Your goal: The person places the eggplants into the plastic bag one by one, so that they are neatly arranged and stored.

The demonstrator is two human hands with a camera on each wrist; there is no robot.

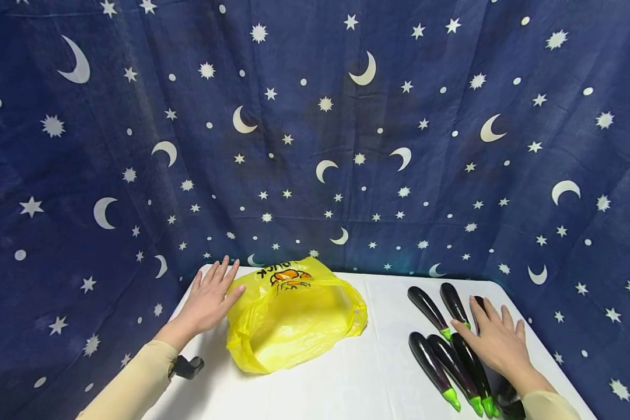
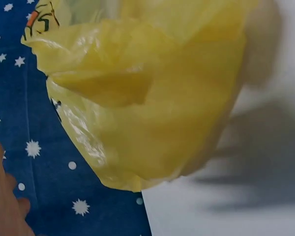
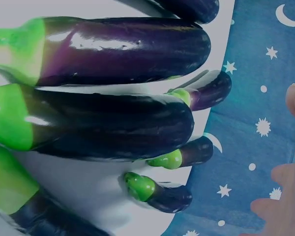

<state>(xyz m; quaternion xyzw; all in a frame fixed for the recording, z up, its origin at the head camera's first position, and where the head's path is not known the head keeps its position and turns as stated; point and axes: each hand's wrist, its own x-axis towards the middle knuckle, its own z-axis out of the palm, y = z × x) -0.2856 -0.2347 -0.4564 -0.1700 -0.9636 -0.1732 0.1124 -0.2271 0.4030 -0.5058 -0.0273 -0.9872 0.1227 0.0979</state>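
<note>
A yellow plastic bag [image 1: 299, 326] with a printed picture lies on the white table, its mouth gaping toward me. Just left of it is my left hand [image 1: 206, 300], fingers straight and holding nothing. On the right, several dark purple eggplants [image 1: 431, 363] with bright green stem ends lie in two rough rows. Above them my right hand [image 1: 496, 338] spreads its fingers, covering part of a few. The right wrist view shows the eggplants [image 3: 113, 125] close up, with fingertips at the right edge. In the left wrist view the bag [image 2: 147, 113] fills the middle.
The white table [image 1: 378, 373] carries the bag and eggplants. A dark blue cloth [image 1: 294, 221] with moons and stars hangs behind and along both sides. A black wrist strap piece [image 1: 188, 367] sticks out from the left sleeve.
</note>
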